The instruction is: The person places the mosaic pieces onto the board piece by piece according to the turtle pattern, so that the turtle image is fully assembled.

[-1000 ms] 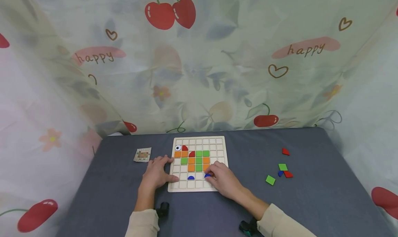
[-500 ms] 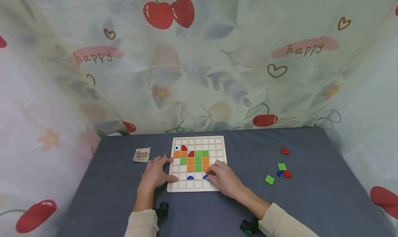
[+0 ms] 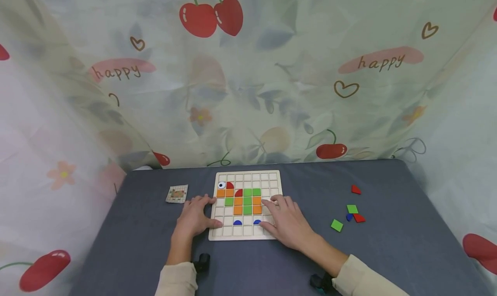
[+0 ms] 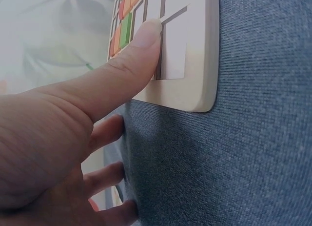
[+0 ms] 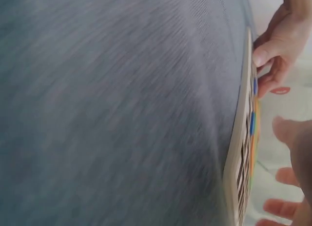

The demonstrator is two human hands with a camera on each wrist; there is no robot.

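A pale wooden grid board lies on the table with orange, green and red tiles and a round eye tile set in its squares. Two blue half-round tiles, a left one and a right one, sit lower down. My left hand rests at the board's left side, its thumb on the near left corner and its other fingers spread beside the edge, touching the cloth in the left wrist view. Above the board's right part, my right hand holds nothing, its thumb and fingers apart near the right blue tile.
Loose pieces lie to the right: green squares, red pieces and a blue piece. A small printed card is left of the board. A patterned curtain hangs behind the dark cloth-covered table.
My right hand has let go of the right blue half-round tile, spread its fingers and drawn back to the right. The tile stays on the board. My left hand has kept its place.
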